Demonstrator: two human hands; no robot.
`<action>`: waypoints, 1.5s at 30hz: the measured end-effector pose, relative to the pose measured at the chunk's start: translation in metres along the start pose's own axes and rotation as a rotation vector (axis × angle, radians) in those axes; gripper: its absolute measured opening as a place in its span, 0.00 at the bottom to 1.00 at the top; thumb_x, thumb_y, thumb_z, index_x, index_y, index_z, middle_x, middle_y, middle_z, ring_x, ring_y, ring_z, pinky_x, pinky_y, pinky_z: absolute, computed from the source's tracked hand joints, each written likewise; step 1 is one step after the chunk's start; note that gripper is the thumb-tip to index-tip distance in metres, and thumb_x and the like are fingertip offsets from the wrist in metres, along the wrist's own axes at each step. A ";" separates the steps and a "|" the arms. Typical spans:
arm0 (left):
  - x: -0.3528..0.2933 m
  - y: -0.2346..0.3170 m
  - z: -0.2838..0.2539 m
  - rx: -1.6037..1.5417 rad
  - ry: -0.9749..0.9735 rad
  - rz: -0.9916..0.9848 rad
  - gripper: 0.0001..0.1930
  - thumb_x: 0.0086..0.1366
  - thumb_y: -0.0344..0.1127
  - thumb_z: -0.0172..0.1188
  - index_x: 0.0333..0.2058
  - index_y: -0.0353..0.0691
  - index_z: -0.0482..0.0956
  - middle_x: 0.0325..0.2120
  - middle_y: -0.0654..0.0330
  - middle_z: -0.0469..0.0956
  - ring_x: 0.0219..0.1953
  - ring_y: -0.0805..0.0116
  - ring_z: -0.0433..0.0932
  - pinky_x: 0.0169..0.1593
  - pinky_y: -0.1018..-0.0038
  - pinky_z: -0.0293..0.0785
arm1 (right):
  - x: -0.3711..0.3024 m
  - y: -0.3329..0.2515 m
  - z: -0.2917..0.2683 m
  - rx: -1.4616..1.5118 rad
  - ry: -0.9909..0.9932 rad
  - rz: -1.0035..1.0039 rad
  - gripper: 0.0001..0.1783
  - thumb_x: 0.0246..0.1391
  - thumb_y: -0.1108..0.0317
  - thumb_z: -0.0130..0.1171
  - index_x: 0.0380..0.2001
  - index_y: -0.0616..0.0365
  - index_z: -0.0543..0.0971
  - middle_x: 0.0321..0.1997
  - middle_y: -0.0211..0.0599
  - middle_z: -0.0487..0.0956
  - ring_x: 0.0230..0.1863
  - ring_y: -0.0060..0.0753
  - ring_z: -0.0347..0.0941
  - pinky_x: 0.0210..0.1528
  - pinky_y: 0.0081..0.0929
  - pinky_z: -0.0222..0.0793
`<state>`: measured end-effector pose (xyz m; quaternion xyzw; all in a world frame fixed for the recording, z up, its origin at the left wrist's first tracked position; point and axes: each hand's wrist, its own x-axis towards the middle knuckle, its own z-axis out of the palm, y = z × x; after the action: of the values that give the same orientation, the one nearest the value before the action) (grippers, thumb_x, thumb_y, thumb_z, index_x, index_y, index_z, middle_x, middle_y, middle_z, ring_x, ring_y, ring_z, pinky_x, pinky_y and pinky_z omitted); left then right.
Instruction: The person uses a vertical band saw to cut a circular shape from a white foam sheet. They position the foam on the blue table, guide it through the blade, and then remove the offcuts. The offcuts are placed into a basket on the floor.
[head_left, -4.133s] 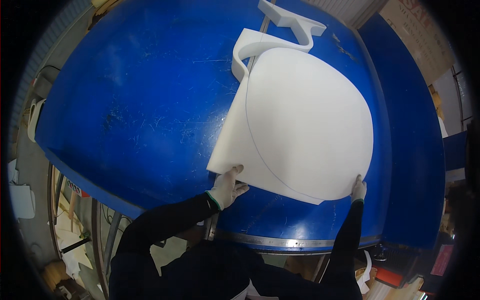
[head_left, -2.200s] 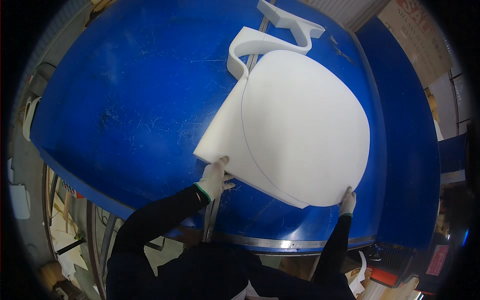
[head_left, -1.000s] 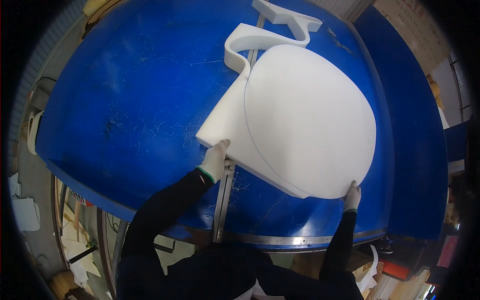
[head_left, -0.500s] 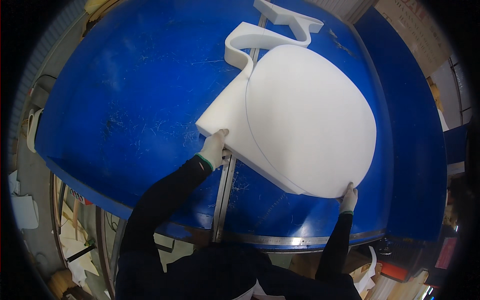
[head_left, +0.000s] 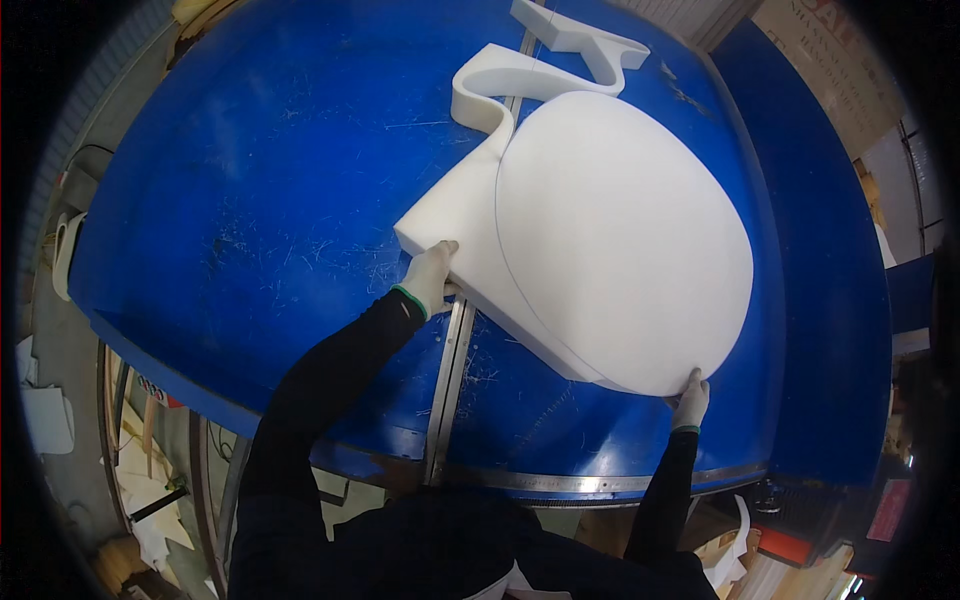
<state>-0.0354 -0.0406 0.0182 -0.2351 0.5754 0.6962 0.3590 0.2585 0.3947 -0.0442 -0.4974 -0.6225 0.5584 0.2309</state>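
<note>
A thick white foam slab [head_left: 455, 215] lies on the blue table. Its right part is a large rounded shape [head_left: 625, 240], bounded on the left by a thin curved line. I cannot tell whether that line is drawn or is the edge of a sheet on top. My left hand [head_left: 430, 278], in a pale glove, grips the slab's near left edge, thumb on top and fingers below. At the near right, my gloved right hand [head_left: 691, 402] pinches the rim of the rounded shape, its fingers partly hidden beneath.
A wavy foam offcut [head_left: 490, 85] winds away behind the slab toward the table's far side. A metal slot strip [head_left: 450, 385] crosses the blue table [head_left: 250, 200], and a metal rail [head_left: 600, 484] edges its near side. White scraps [head_left: 160, 520] lie low at the left.
The slab has shifted very slightly away from me, together with the wavy offcut. My left hand has gone a little farther away with it; my right hand has moved slightly left.
</note>
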 end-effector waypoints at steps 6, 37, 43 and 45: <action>0.015 0.009 -0.006 0.031 -0.036 -0.014 0.36 0.69 0.57 0.53 0.68 0.41 0.62 0.67 0.44 0.62 0.71 0.41 0.60 0.71 0.35 0.43 | -0.005 0.002 0.002 -0.006 -0.011 -0.009 0.24 0.71 0.49 0.50 0.47 0.63 0.69 0.46 0.46 0.78 0.41 0.41 0.81 0.32 0.38 0.82; 0.117 0.035 -0.032 -0.004 0.068 0.298 0.35 0.72 0.57 0.42 0.66 0.35 0.64 0.62 0.43 0.71 0.60 0.49 0.73 0.70 0.48 0.48 | -0.055 -0.005 0.030 0.028 -0.015 0.035 0.21 0.71 0.48 0.50 0.40 0.58 0.71 0.28 0.35 0.75 0.24 0.28 0.72 0.26 0.33 0.77; 0.126 0.045 -0.031 0.012 0.057 0.333 0.34 0.72 0.58 0.42 0.64 0.37 0.66 0.59 0.46 0.74 0.57 0.51 0.74 0.67 0.48 0.53 | -0.067 -0.009 0.036 0.025 -0.014 0.028 0.20 0.71 0.48 0.50 0.37 0.57 0.70 0.27 0.33 0.73 0.23 0.26 0.70 0.26 0.33 0.77; 0.145 0.047 -0.041 0.009 0.058 0.362 0.32 0.72 0.58 0.42 0.62 0.39 0.68 0.56 0.48 0.76 0.54 0.53 0.76 0.63 0.52 0.58 | -0.072 -0.011 0.043 0.024 -0.021 0.030 0.20 0.71 0.48 0.50 0.37 0.56 0.70 0.26 0.33 0.72 0.22 0.26 0.69 0.26 0.33 0.77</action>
<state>-0.1667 -0.0511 -0.0693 -0.1457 0.6216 0.7399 0.2121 0.2472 0.3131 -0.0265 -0.4979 -0.6107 0.5744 0.2221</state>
